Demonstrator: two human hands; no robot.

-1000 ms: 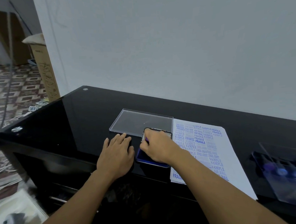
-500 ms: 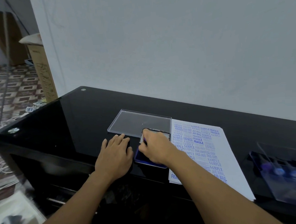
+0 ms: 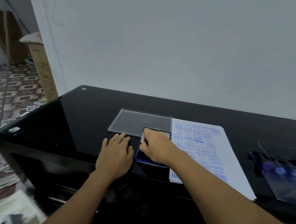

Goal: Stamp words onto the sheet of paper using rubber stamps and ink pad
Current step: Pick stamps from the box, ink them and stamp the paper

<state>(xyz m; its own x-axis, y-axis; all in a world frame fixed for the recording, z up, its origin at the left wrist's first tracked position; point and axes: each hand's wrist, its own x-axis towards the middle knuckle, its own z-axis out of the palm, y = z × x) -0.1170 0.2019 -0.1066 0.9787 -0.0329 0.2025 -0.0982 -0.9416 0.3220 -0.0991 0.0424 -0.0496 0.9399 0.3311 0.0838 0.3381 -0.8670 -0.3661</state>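
At the near edge of the black glass table (image 3: 67, 126), the closest corner of the sheet of paper (image 3: 232, 158) is brought right up to the front lip. It could be dragged or creased if it were brushed by the right forearm once the stamp is carried across. A smudged or doubled word is judged the main risk. The sheet is already crowded with blue words, and a stamp set down tilted or over-inked would blur into its neighbours. The ink pad (image 3: 146, 160) could also be slid along the slick glass if it were pressed off-centre.

The left hand (image 3: 116, 153) is laid flat on the table, fingers straight and close together, just beside the pad's left edge; nothing is held in it. The right hand (image 3: 157, 149) is curled over the pad, and a small rubber stamp (image 3: 144, 139) is pinched in its fingertips. The stamp appears to be pressed onto the blue surface, though the contact itself is hidden by the hand. A black-rimmed edge of the pad's case is shown just behind the knuckles.

The paper is laid just right of the pad. Farther back, a clear plastic cover (image 3: 139, 123) is set flat on the glass, just beside the paper's far left corner. Well apart to the right, a blurred tray (image 3: 280, 171) is seen, and a plain wall is met behind the table.
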